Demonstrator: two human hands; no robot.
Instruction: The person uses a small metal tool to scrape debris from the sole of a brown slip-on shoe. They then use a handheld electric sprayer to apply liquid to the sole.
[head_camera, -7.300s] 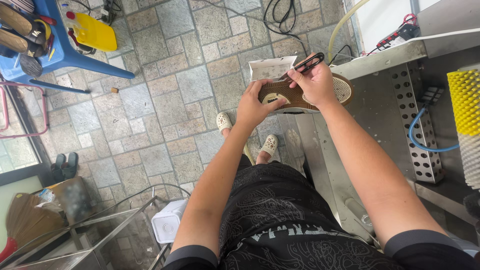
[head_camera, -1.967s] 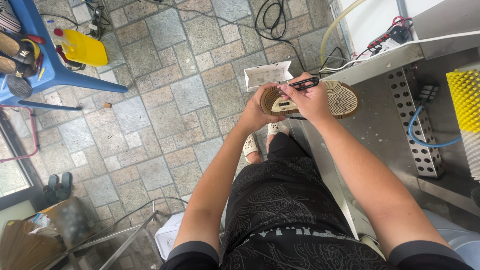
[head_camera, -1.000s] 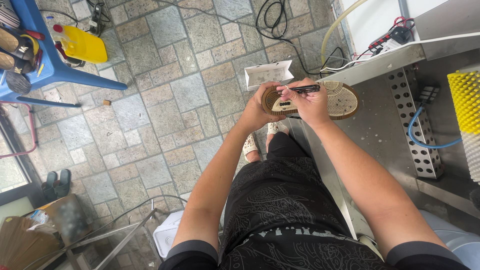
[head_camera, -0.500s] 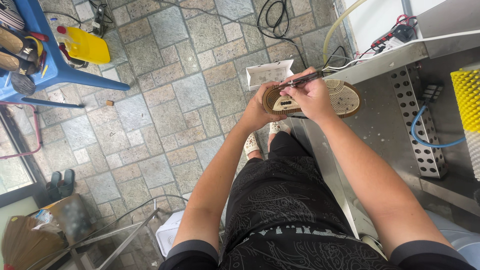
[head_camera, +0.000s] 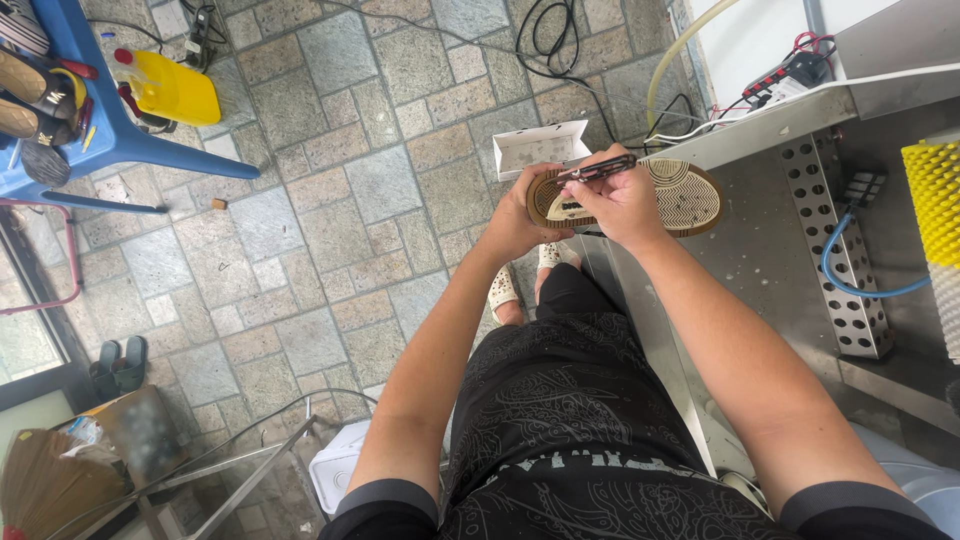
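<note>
- Since a moment ago, the dark tool (head_camera: 597, 171) in my right hand (head_camera: 622, 203) has tipped flatter across the shoe sole (head_camera: 684, 193).
- My right hand's fingers are clamped on that tool.
- My left hand (head_camera: 515, 220) grips the sole's heel end, upper centre of frame.
- Behind it a white box (head_camera: 538, 146) lies on the stone floor (head_camera: 330, 210); a yellow brush roller (head_camera: 935, 190) stands far right.

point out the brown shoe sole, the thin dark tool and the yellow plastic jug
brown shoe sole (head_camera: 680, 195), head view, on the bare tread right of the hands
thin dark tool (head_camera: 598, 169), head view, mid-shaft above the right hand
yellow plastic jug (head_camera: 180, 92), head view, flat side
</note>
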